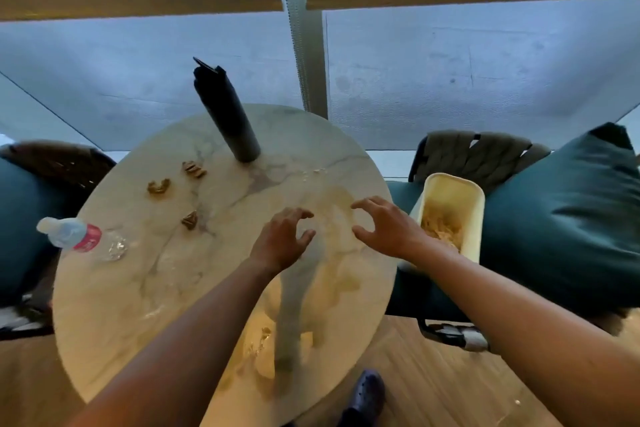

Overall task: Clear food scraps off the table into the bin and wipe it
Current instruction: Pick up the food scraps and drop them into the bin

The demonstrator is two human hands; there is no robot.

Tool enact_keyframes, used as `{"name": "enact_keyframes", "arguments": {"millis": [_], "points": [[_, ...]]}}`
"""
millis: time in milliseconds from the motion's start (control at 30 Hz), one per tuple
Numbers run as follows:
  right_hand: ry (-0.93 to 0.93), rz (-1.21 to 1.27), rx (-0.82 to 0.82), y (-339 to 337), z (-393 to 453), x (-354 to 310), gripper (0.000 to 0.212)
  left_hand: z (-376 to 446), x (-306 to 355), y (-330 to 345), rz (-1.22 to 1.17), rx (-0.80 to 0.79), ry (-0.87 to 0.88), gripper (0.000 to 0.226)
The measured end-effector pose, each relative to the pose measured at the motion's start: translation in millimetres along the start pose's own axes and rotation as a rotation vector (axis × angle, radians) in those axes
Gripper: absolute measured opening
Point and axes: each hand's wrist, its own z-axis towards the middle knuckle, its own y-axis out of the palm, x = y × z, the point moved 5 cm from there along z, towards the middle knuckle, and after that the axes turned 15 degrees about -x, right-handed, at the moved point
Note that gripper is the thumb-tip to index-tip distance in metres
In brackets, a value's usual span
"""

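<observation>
Round marble-look desk [114, 288] fills the centre of the frame, tilted toward lower left by the wide lens. Dark teal seats [561, 218] flank it left and right; wood floor [433, 374] along the bottom; grey window wall with tan blinds across the top.

Cream bin [450, 198] stands at centre right, just beside the desk's right edge, pale scraps already inside. Tall black flask [227, 114] stands upright at the desk's upper middle. Clear water bottle [74, 236] lies on its side at the left edge.

Both arms come in from the bottom. Left hand [280, 239] and right hand [384, 229] hover over the right half of the desk, near each other. Each grip is half-open, fingers hooked like a claw, holding nothing.

Food scraps [159, 186]: three small brown pieces in the upper left of the desk, well apart from both hands. Pale crumbs [313, 173] sit right of the flask base, and a smeary yellowish film lies under the hands.

Judgement: gathering is the step in hand. Best to cup the fingers flat to the surface and rake toward the right edge, bin held under the rim, so nothing scatters to the floor. Reach for the brown pieces around the flask, not over it; it looks tippy. No cloth in view for the wipe.
</observation>
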Motion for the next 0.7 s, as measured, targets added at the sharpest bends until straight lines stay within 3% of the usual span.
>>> {"name": "enact_keyframes", "arguments": {"millis": [400,700], "points": [[-0.145,-0.08,-0.089,64,72,-149,0.052,-89,-149,-52,-0.073,0.042,-0.209,0.034],[-0.203,-0.125,-0.09,102,147,-223,0.053,-84,-223,-86,-0.079,0.094,-0.24,0.037]]}}
